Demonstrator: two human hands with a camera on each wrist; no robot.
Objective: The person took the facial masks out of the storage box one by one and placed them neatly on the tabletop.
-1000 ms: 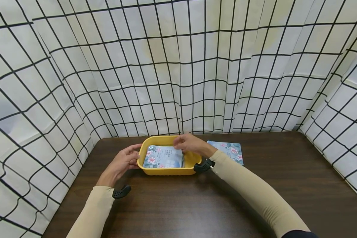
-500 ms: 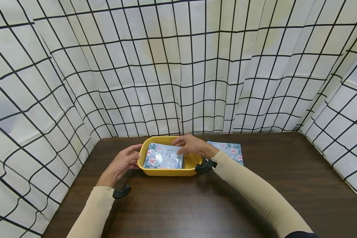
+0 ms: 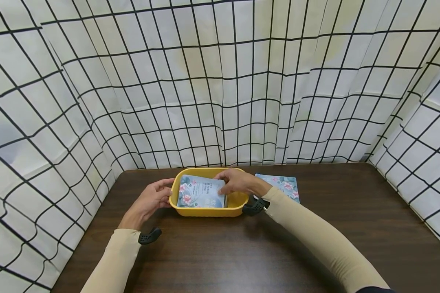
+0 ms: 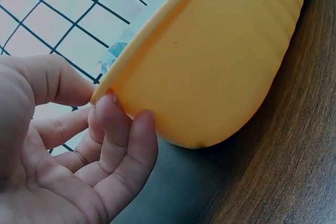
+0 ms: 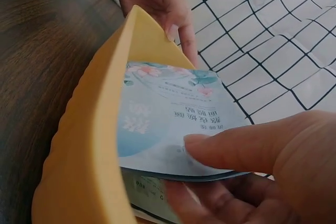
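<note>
A yellow plastic tub [image 3: 209, 212] stands near the back of the table. My left hand [image 3: 152, 201] pinches its left rim, thumb at the inside and fingertips against the outer wall [image 4: 199, 72]. Inside lies a flat light-blue sachet [image 3: 199, 193] printed with pink flowers and lettering. My right hand [image 3: 238, 181] reaches in over the right end and grips the sachet's right edge. In the right wrist view its thumb [image 5: 210, 148] lies on the sachet and the other fingers are underneath. A greenish printed packet [image 5: 152, 190] shows below the held one.
To the right of the tub, partly behind my right forearm, another flowered blue sachet [image 3: 287, 186] lies flat on the dark wooden table [image 3: 205, 252]. White cloth walls with a black grid [image 3: 242, 93] enclose the back and sides.
My right thumb has come down onto the top sachet and the fingers have closed on its edge. The sachet has turned slightly and its far edge has risen. My left hand stays at the rim.
</note>
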